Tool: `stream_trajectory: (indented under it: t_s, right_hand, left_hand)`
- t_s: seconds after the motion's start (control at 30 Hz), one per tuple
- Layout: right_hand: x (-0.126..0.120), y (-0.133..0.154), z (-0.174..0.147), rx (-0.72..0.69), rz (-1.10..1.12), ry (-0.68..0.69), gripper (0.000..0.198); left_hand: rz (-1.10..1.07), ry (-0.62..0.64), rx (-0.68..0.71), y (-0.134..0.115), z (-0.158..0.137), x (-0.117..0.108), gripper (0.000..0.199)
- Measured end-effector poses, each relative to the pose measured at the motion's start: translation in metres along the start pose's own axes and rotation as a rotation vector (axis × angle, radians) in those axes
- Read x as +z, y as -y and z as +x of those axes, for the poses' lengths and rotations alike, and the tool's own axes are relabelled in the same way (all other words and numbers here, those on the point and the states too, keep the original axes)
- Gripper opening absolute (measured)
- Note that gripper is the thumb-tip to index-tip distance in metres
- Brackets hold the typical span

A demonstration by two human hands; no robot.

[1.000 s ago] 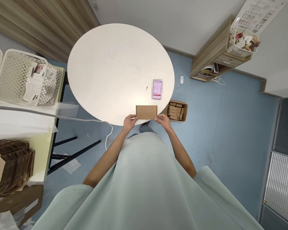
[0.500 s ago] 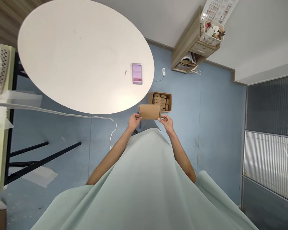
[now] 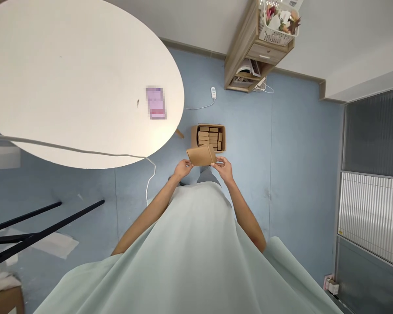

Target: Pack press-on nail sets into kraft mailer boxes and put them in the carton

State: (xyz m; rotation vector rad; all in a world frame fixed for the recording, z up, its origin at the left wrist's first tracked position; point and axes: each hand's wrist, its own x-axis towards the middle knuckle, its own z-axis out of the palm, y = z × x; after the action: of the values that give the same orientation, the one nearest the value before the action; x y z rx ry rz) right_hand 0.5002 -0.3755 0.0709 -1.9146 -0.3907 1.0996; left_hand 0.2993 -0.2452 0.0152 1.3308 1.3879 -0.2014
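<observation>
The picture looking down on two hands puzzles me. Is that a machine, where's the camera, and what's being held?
There is no machine: a person's bare left hand and right hand hold a brown box, slightly tilted, by its two ends. The camera is worn on the head, looking forward and down, so pale green clothing fills the bottom. Beyond, a carton of small boxes stands on the floor. On the white table lies something purple, too blurred to identify.

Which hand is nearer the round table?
Left: the left hand is off the near right edge of the round table, at one end of the held cardboard box; the right hand is farther right, at the box's other end.
</observation>
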Motion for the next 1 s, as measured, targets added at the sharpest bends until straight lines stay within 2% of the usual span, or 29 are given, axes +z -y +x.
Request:
stream_trajectory:
  t_s: [0.17, 0.27, 0.37, 0.47, 0.63, 0.77, 0.87, 1.0]
  right_hand:
    - [-0.044, -0.001, 0.062, -0.027, -0.29, 0.0, 0.058]
    - [-0.067, 0.003, 0.102, -0.058, -0.479, 0.061, 0.052]
    - [-0.083, 0.008, 0.142, -0.095, -0.599, 0.146, 0.049]
    - [-0.09, 0.012, 0.179, -0.135, -0.669, 0.195, 0.049]
    - [-0.082, 0.014, 0.232, -0.214, -0.742, 0.213, 0.049]
    - [-0.06, 0.007, 0.276, -0.269, -0.793, 0.245, 0.05]
    - [-0.037, -0.008, 0.316, -0.281, -0.807, 0.269, 0.048]
    - [-0.005, -0.044, 0.372, -0.273, -0.815, 0.31, 0.047]
  left_hand:
    - [-0.005, -0.023, 0.067, -0.064, 0.033, 0.044, 0.042]
    - [-0.025, -0.058, 0.152, -0.101, 0.053, 0.066, 0.049]
    - [-0.03, -0.09, 0.219, -0.129, 0.074, 0.08, 0.051]
    - [-0.037, -0.093, 0.245, -0.146, 0.099, 0.086, 0.051]
    - [-0.047, -0.123, 0.24, -0.153, 0.145, 0.088, 0.058]
    - [-0.052, -0.167, 0.238, -0.147, 0.191, 0.088, 0.058]
    - [-0.054, -0.208, 0.212, -0.137, 0.234, 0.089, 0.057]
    - [-0.038, -0.203, 0.16, -0.113, 0.292, 0.093, 0.056]
